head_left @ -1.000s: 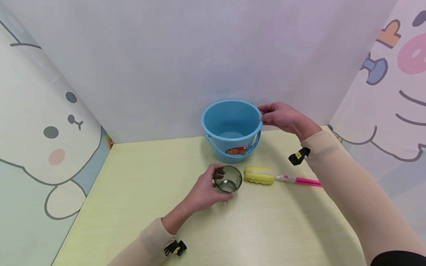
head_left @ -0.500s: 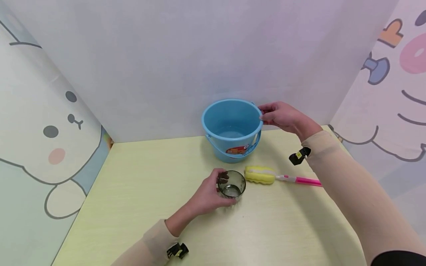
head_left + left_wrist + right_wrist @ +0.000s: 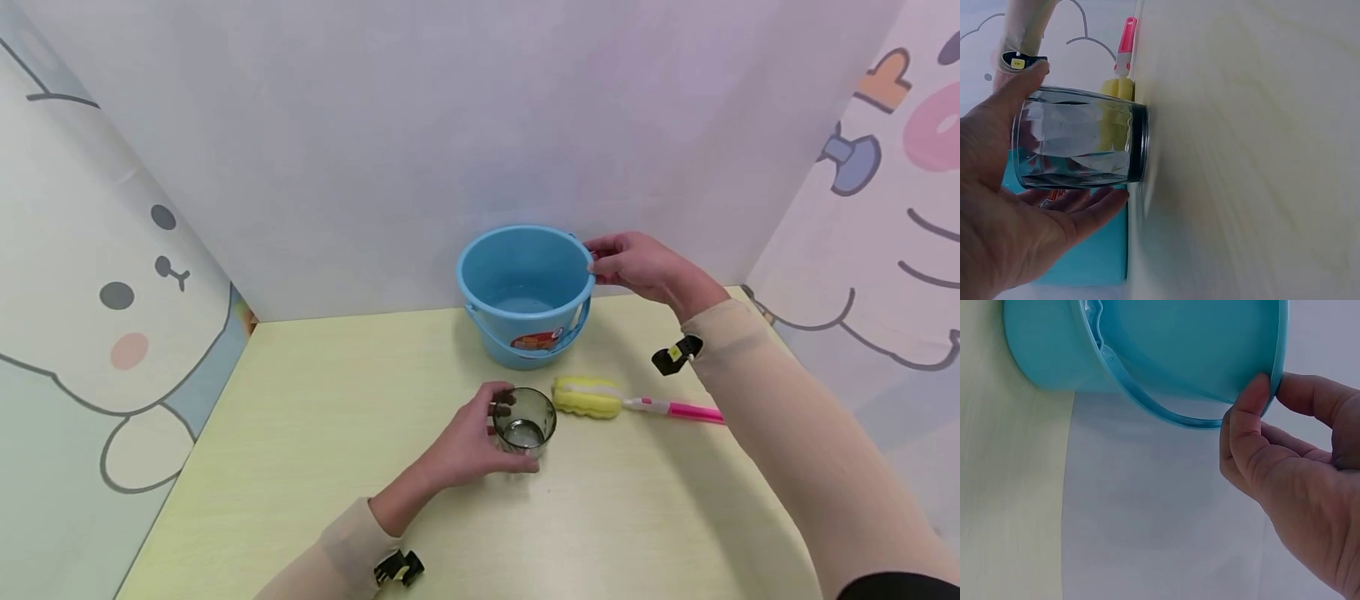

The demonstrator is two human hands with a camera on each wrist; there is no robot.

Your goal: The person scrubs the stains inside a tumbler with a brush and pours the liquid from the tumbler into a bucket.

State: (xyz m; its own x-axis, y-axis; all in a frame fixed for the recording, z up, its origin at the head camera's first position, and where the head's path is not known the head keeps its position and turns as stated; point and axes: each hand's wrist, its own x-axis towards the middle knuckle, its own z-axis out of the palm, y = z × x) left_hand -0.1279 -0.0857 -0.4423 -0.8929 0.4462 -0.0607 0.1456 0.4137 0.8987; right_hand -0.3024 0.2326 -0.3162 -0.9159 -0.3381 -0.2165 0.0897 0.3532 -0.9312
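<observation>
A smoky, faceted drinking glass (image 3: pixel 523 434) stands upright on the table, its base at the tabletop in the left wrist view. My left hand (image 3: pixel 471 442) is spread around its left side. The thumb (image 3: pixel 1032 74) stands off the glass wall, and the other fingers (image 3: pixel 1094 214) lie extended along the opposite side. Farther back is a light blue bucket (image 3: pixel 517 327) with a red label, its handle hanging down in front. My right hand (image 3: pixel 637 265) pinches the bucket's right rim between thumb and fingers, as the right wrist view shows up close.
A bottle brush (image 3: pixel 588 397) with a yellow sponge head and pink handle lies just right of the glass, in front of the bucket. Behind the pale yellow table (image 3: pixel 337 375) rises a plain wall (image 3: pixel 360 167). Cartoon-printed walls flank both sides.
The glass has moved a little to the right and nearer the person with my left hand, whose thumb has then spread away from it. My right hand stays at the bucket's rim.
</observation>
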